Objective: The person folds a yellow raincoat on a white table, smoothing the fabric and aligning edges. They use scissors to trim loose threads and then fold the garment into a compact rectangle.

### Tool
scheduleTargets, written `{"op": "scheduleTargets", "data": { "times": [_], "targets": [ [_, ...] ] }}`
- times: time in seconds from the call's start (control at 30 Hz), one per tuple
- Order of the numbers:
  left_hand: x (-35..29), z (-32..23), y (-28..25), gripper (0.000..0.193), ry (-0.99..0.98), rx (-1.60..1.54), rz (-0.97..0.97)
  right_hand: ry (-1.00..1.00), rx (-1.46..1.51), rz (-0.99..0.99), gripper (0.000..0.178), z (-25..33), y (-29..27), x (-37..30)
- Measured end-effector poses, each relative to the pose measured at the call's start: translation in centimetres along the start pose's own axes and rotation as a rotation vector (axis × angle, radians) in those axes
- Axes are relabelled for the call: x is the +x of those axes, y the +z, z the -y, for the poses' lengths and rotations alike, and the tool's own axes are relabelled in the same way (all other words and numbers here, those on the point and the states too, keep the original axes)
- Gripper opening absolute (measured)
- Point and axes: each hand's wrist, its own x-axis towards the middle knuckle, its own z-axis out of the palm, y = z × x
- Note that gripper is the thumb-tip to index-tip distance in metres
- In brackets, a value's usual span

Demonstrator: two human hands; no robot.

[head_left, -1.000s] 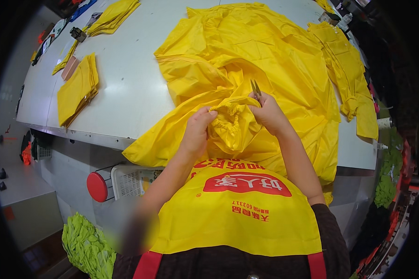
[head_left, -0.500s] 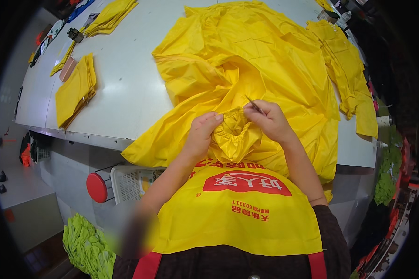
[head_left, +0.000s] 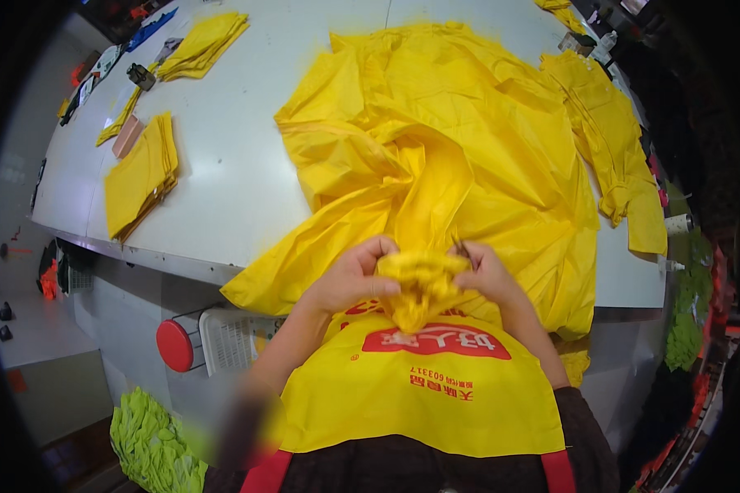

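A large yellow garment point(head_left: 501, 140) of thin, smooth cloth lies spread and crumpled over the table, one gathered end drawn toward my body. That end is an elasticated cuff point(head_left: 419, 267), smeared by motion, held just in front of my apron. My left hand point(head_left: 358, 275) pinches its left side between thumb and fingers. On the other side my right hand point(head_left: 487, 273) grips the cuff's edge. A small dark metal tool, perhaps thread snips point(head_left: 460, 246), also sits in the right hand, mostly hidden by the fingers.
Folded yellow cloth stacks point(head_left: 144, 177) lie on the white table point(head_left: 222, 164) at left, near a pink box point(head_left: 127, 136) and a dark small container point(head_left: 141, 76). Another yellow garment point(head_left: 608, 140) lies at right. Below the table edge are a red stool point(head_left: 174, 345) and a white basket point(head_left: 226, 341).
Both hands have moved lower, closer to my body, bringing the cuff with them. The cuff's round opening has turned and looks flatter. The whole view has shifted slightly.
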Motion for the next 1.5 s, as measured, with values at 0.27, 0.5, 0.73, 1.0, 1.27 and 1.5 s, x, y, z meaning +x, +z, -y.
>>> {"op": "scheduleTargets", "data": {
  "times": [0.27,0.5,0.73,1.0,1.27,1.5],
  "targets": [
    [2.7,-1.0,-0.6,0.018,0.198,0.948,-0.198,-0.305,0.089,-0.492,0.023,0.7,7.1,3.7],
    [6.4,3.5,-8.6,0.025,0.417,0.242,-0.992,-0.403,-0.993,-0.555,0.019,-0.6,4.6,8.9],
    [3.7,5.1,-0.3,0.019,0.364,0.996,-0.320,-0.361,-0.535,-0.880,0.016,1.0,1.7,8.9],
    [-0.3,-3.2,-11.5,0.008,0.074,0.732,-0.671,-0.205,-0.514,-0.372,0.031,-1.3,6.5,-0.8],
    [-7.7,-18.4,-22.6,0.030,0.996,0.767,-1.440,0.010,-0.677,-1.270,0.023,-8.1,-7.4,-12.7],
    [8.9,2.6,-6.7,0.054,0.490,1.268,-0.617,0.349,-0.798,-1.778,0.028,-14.9,-16.3,-21.0]
  ]
}}
